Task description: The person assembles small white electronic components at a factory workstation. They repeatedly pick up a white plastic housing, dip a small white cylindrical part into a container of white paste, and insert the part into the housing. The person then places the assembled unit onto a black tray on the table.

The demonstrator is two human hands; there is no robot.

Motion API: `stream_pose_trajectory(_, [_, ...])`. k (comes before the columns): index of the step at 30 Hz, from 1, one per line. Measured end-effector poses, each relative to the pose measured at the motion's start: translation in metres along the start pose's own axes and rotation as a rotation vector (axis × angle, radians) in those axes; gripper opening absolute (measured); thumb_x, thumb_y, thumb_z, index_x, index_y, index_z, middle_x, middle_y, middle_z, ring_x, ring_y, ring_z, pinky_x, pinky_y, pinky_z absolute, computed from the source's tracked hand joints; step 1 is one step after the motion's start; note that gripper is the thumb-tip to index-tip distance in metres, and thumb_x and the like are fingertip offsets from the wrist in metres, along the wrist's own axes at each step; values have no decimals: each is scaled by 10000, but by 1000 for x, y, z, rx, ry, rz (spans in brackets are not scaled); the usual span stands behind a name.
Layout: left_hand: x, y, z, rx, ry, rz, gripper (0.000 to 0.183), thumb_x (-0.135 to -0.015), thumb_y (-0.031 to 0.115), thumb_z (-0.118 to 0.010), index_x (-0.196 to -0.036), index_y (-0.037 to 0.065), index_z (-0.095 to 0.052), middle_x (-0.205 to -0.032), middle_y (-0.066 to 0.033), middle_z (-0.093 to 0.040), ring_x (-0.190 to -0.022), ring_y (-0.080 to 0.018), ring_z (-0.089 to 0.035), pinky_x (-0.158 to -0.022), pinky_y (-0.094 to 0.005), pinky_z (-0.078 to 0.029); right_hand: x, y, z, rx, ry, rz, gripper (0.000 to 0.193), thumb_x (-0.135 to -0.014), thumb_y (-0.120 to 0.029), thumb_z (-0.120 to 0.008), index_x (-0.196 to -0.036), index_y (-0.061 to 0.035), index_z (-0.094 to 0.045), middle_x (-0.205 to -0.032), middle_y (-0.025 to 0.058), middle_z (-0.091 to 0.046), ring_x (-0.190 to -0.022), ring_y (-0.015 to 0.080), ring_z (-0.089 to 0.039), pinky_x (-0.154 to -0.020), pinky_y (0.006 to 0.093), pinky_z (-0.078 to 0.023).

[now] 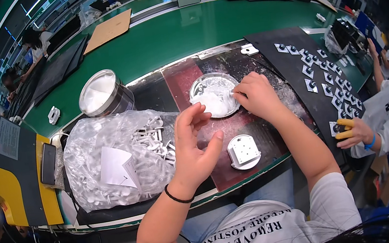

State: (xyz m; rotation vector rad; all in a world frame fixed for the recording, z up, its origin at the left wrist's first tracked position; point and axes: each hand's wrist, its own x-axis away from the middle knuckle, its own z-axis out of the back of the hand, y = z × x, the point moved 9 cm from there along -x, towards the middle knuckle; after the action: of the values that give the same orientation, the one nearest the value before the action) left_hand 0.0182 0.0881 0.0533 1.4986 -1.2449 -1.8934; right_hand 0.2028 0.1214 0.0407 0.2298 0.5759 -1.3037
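A round metal dish [193, 91] holding white paste-like material lies on the dark red and black mat. Over its right edge, my right hand [258, 95] has its thumb and fingertips pinched together; what they hold, if anything, is too small to make out. My left hand [195, 145] is raised nearer to me, left of centre, with thumb and fingers apart and nothing in it. Between my forearms, a white plastic housing [244, 152] with a rounded outline and small holes rests flat on the mat, touched by neither hand.
Left of my left hand sits a clear plastic bag [99, 177] of white plastic parts. Behind it stands a metal tin [121, 101] with white contents. A yellow-grey machine [22, 181] is far left. At right, a co-worker's hand [354, 133] reaches a black board [290, 68] bearing many small parts.
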Motion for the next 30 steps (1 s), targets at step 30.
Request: stream_pose_trajectory(30, [23,-19,-51,-478,-561,30,1252,-538,269,-856,-1464,19,-51,-1048,-131,-562,-1002,-319,-519,-927,-425,-379,80,-28,-6,-1242,-363,-486,201,-854,-83,-655,-1031,12,-659,-915,44,-666,-846,86,-605,-729,238,-484])
